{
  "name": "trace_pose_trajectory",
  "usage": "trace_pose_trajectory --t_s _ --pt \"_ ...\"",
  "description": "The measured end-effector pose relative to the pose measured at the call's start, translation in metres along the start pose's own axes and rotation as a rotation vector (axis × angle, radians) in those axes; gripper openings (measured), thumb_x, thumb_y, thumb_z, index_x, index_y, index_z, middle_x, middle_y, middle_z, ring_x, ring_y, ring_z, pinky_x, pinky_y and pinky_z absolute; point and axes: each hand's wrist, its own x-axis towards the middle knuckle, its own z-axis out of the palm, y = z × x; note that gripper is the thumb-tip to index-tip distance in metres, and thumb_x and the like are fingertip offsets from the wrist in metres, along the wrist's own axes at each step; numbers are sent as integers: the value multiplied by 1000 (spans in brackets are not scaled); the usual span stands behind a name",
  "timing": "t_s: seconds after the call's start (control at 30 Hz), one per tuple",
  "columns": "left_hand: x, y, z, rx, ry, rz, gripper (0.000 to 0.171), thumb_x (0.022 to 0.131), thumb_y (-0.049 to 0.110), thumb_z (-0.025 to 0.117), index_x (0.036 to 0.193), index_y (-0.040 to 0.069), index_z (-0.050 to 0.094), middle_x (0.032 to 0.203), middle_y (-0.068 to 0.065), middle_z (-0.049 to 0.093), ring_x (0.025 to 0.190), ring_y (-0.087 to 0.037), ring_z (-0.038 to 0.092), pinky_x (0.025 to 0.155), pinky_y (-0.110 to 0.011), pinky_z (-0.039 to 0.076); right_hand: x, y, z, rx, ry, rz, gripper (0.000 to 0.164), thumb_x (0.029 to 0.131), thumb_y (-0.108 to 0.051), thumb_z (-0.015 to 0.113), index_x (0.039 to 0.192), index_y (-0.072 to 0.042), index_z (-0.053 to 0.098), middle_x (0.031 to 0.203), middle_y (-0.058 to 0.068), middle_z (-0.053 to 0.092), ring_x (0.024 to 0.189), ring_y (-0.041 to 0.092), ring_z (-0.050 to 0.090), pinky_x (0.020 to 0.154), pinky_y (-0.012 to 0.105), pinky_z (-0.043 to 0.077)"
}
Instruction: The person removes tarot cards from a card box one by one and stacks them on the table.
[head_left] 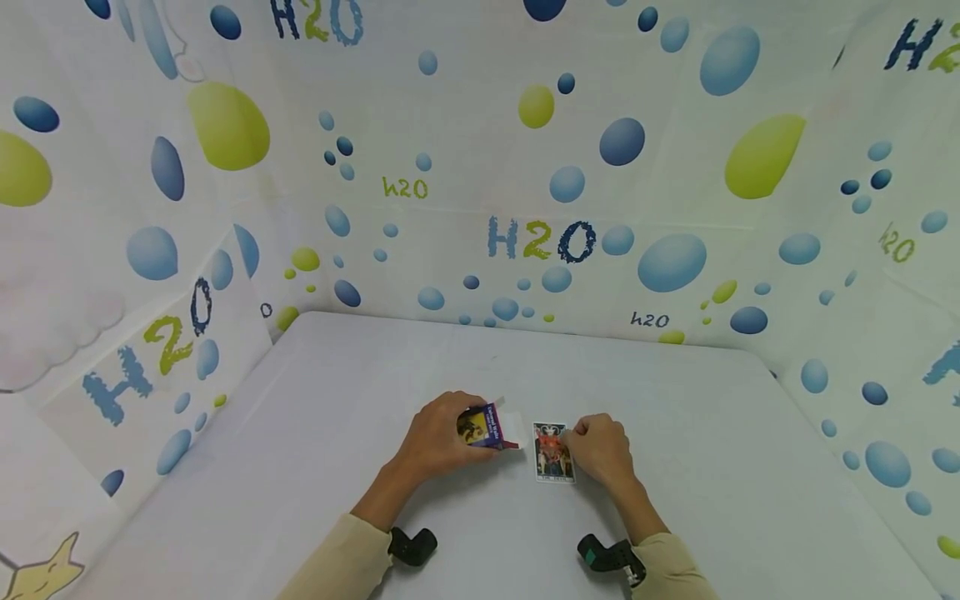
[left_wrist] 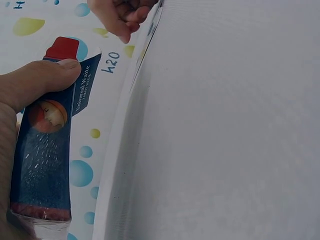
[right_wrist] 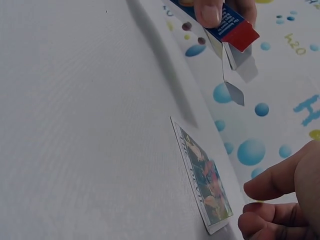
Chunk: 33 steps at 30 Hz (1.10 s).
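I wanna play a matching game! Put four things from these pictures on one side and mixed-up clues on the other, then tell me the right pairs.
Things:
1. Box
2. Card
3. Table
4. Right hand

Clues:
A. plain white
B. at the right side of the card in the head view
C. blue and red, gripped by the left hand
D. labelled THE DEVIL

Right pairs: 1-C, 2-D, 3-A, 4-B
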Motion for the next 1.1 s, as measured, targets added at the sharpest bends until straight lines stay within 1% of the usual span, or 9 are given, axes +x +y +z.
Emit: trace_pose_trajectory --t_s 0.13,0.23,0.33,0.4,0.57,0.67,0.83,1.1 --pt "0 0 1 -7 -8 6 68 68 42 92 127 17 68 123 0 68 106 -17 61 93 -41 53 -1 -6 -2 42 35 -21 24 86 -18 68 64 -11 66 59 -2 58 56 16 50 47 28 36" --pt "1 1 1 -7 -15 13 69 69 42 92 128 17 68 124 0 68 108 -17 61 95 -41 53 -2 -10 -2 79 60 -55 23 87 -19 71 66 -10 66 59 -2 58 58 16 50 51 29 37" --pt "1 2 1 -11 -19 15 69 68 42 92 127 16 68 124 0 68 108 -17 61 95 -41 53 -3 -15 -1 137 80 -106 21 88 -17 74 69 -10 67 60 -1 57 59 16 50 54 30 39" --pt "1 2 1 -11 -20 17 69 68 42 92 127 16 68 124 0 68 108 -17 61 95 -41 53 -4 -18 -1 187 86 -149 17 88 -15 75 73 -9 69 62 -1 58 61 16 51 57 29 41" --pt "0 3 0 -16 -22 26 69 68 42 93 127 16 68 122 0 69 105 -15 61 93 -40 53 -9 -27 1 280 81 -236 8 89 -11 75 82 -9 72 69 0 61 67 17 54 59 27 45" --pt "0 2 0 -19 -20 38 69 68 42 93 126 15 68 121 1 69 104 -14 60 92 -40 53 -11 -32 4 292 76 -264 6 90 -12 75 85 -10 72 71 -1 62 69 17 54 57 26 45" --pt "1 1 0 -9 -19 56 69 68 43 93 126 15 68 120 1 69 103 -13 61 91 -39 53 -13 -36 10 309 63 -285 4 91 -13 74 88 -11 72 70 -3 63 66 16 57 51 26 48" --pt "0 1 0 -17 -7 59 68 67 42 94 125 15 69 116 2 69 99 -12 60 88 -37 54 -17 -42 18 321 19 -292 5 91 -15 75 88 -13 72 72 -5 63 70 15 58 60 25 49"
